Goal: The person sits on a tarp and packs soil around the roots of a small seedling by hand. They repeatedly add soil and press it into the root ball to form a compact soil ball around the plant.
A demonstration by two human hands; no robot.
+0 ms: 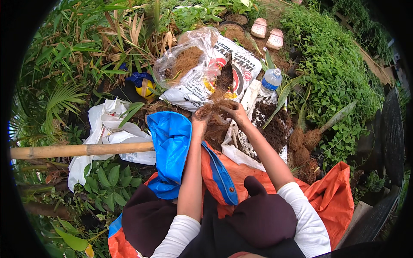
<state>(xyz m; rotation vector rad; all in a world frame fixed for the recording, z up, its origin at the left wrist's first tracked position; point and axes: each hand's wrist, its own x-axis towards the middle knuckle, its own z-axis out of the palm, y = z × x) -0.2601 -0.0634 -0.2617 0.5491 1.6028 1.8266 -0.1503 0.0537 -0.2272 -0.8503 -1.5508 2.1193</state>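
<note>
Brown coconut fibre [220, 104] is stretched between my two hands, with loose strands hanging below. My left hand [200, 121] is closed on its left side, and my right hand [236, 113] grips the right side. Just beyond them lies a printed white sack [241, 59], torn down the middle, with dark fibre showing in the tear. On its left part rests a clear plastic bag [205, 38] of lighter brown fibre. To the right of my right hand, dark soil [272, 117] is heaped on an opened white sack.
A water bottle [272, 81] stands beside the soil. Fibre-wrapped root balls [301, 142] with long leaves lie at right. An orange and blue tarp [329, 189] spreads under me. A bamboo pole [81, 151] comes in from the left. Pink clogs [274, 38] sit at the far side.
</note>
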